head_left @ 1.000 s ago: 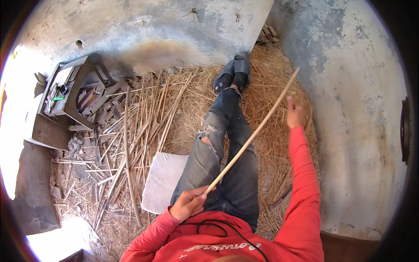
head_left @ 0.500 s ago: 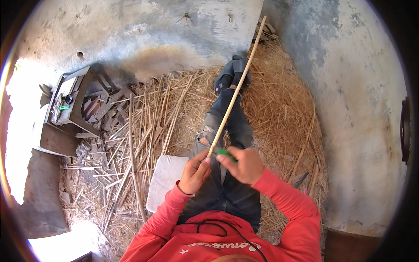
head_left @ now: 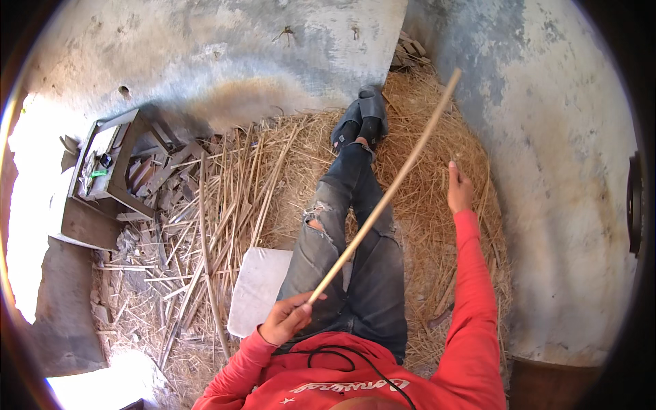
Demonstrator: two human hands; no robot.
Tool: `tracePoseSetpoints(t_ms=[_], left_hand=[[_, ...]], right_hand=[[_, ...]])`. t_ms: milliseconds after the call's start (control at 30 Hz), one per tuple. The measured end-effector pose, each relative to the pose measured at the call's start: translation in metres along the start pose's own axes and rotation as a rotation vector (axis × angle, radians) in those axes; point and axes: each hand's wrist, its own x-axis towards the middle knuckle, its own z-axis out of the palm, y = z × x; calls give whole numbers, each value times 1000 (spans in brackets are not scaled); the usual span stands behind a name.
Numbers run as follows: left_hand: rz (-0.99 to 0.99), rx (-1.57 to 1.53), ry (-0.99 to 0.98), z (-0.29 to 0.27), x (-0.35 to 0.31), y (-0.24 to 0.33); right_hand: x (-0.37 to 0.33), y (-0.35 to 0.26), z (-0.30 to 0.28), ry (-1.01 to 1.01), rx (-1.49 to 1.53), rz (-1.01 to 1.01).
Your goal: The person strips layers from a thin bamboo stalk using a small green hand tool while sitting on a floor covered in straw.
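My left hand (head_left: 288, 319) is closed around the near end of a long, pale wooden stick (head_left: 386, 197), just above my lap. The stick slants away up to the right, across my legs, its far end in the air over the straw. Out to the right, with the arm stretched forward, my right hand (head_left: 460, 189) is apart from the stick. Its fingers look curled, and whatever they hold is hidden; no green handle shows there.
My outstretched legs (head_left: 342, 225) cross at the ankles in grey slippers (head_left: 371, 102). Straw (head_left: 424, 143) and loose sticks (head_left: 236, 191) cover the floor. A pale cushion (head_left: 257, 290) lies at my left. A wooden table (head_left: 113, 160) stands far left; walls (head_left: 560, 205) rise ahead and right.
My right hand, with a green-handled tool in it before, has swung forward and right, away from the stick. My left hand has drawn back toward my waist, and the stick tilts further right.
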Motion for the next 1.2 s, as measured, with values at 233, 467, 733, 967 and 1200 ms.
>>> tracePoseSetpoints(t_ms=[233,467,733,967,1200], left_hand=[[138,-183,43,12,49,24],[170,0,-48,18,77,32],[162,141,-23,24,78,33],[144,130,71,15,76,39],[273,388,330,15,84,32]], right_hand=[[-84,-80,-5,-290,502,133],[-141,-172,4,-625,649,-75],[-157,-196,25,-621,714,-141],[-158,-195,9,-541,345,-362],[-193,-187,12,-604,-84,-538]])
